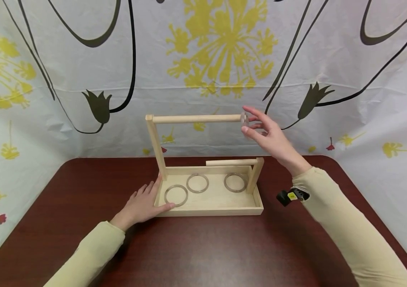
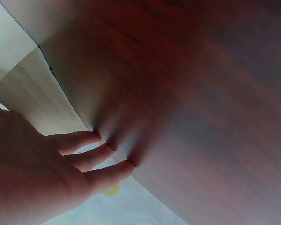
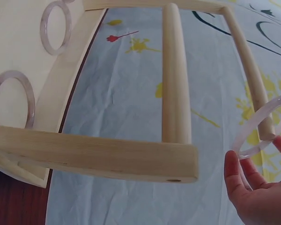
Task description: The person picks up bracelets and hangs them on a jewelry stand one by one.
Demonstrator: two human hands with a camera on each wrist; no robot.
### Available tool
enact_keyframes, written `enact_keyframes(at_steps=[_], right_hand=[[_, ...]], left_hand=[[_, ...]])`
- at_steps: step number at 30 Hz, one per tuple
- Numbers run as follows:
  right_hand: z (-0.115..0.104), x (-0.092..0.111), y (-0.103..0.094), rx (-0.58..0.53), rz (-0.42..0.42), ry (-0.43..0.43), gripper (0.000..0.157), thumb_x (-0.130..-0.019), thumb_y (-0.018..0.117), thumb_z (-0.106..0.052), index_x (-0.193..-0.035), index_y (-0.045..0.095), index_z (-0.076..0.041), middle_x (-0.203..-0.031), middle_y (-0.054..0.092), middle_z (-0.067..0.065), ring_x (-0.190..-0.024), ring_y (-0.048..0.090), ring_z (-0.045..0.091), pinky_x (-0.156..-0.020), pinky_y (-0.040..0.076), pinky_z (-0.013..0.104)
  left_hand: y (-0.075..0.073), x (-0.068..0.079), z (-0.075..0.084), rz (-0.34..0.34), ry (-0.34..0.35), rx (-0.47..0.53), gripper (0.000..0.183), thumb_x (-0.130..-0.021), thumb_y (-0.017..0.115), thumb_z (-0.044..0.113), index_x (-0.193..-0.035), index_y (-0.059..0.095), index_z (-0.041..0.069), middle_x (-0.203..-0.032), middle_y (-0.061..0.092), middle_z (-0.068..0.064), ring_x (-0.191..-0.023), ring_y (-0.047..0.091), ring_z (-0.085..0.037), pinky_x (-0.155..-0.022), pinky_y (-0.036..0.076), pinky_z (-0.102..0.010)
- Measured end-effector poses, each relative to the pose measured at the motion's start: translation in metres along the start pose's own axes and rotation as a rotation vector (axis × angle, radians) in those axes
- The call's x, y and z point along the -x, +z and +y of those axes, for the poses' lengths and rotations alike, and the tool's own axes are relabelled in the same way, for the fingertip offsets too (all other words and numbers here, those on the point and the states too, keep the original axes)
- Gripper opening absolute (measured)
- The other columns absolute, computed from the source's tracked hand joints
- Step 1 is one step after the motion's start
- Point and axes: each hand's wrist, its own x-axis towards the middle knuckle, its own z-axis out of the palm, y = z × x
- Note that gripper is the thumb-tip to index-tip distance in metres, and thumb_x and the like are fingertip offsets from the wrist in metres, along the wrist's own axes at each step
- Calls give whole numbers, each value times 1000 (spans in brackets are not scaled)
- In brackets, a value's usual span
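My right hand [image 1: 274, 140] pinches a pale, translucent bangle [image 1: 244, 120] at the free right end of the stand's upper rod [image 1: 196, 118]. In the right wrist view, fingertips and thumb hold the bangle [image 3: 246, 132] by its edge, and the rod's tip shows inside its ring. My left hand [image 1: 139, 206] lies against the left end of the wooden tray [image 1: 210, 212], thumb over the front corner beside a bangle [image 1: 165, 195]. In the left wrist view, the straight fingers of the left hand [image 2: 47, 173] reach past the tray's side.
Two more bangles lie in the tray, one near the middle [image 1: 187, 183] and one at the right [image 1: 225, 183]. A shorter post [image 1: 255, 175] carries a lower rod [image 1: 230, 162] pointing left. The dark table [image 1: 203, 247] meets a flower-patterned cloth [image 1: 117, 71] behind.
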Motion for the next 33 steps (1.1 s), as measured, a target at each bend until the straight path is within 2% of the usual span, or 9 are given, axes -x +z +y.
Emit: enact_keyframes(at_steps=[7, 13, 22, 29, 33], right_hand=[[1, -6, 10, 72, -4, -62, 59, -96, 62, -14, -149, 38, -13, -139, 40, 16, -117, 49, 32, -95, 42, 49], [2, -11, 14, 157, 19, -117, 58, -94, 65, -17, -147, 42, -12, -141, 42, 11, -126, 42, 26, -100, 39, 47], [1, -20, 17, 322, 60, -209, 55, -91, 69, -24, -140, 51, -9, -143, 45, 8, -130, 41, 24, -104, 32, 48], [-5, -26, 19, 438, 49, -281, 55, -88, 71, -25, -136, 55, -4, -141, 49, 12, -142, 25, 27, -113, 7, 51], [-9, -28, 21, 474, 36, -299, 55, -87, 72, -25, -135, 55, -2, -138, 52, 13, -142, 25, 27, -113, 2, 50]], left_hand=[[0, 1, 1, -1, -4, 5, 106, -83, 48, 75, -157, 4, 12, -150, 28, -30, -134, 29, -50, -102, 24, -66], [0, 1, 1, 0, -7, -1, 106, -83, 48, 76, -157, 5, 12, -149, 29, -30, -134, 28, -49, -102, 25, -66], [-1, 1, 1, 2, -7, 2, 106, -84, 49, 75, -157, 6, 11, -149, 29, -30, -134, 29, -50, -102, 25, -66], [0, 1, 1, 3, -9, -3, 106, -83, 49, 75, -156, 7, 10, -149, 30, -29, -134, 29, -49, -101, 25, -66], [1, 0, 1, 2, -10, -7, 106, -83, 48, 75, -156, 7, 10, -149, 30, -29, -134, 29, -49, -101, 25, -66]])
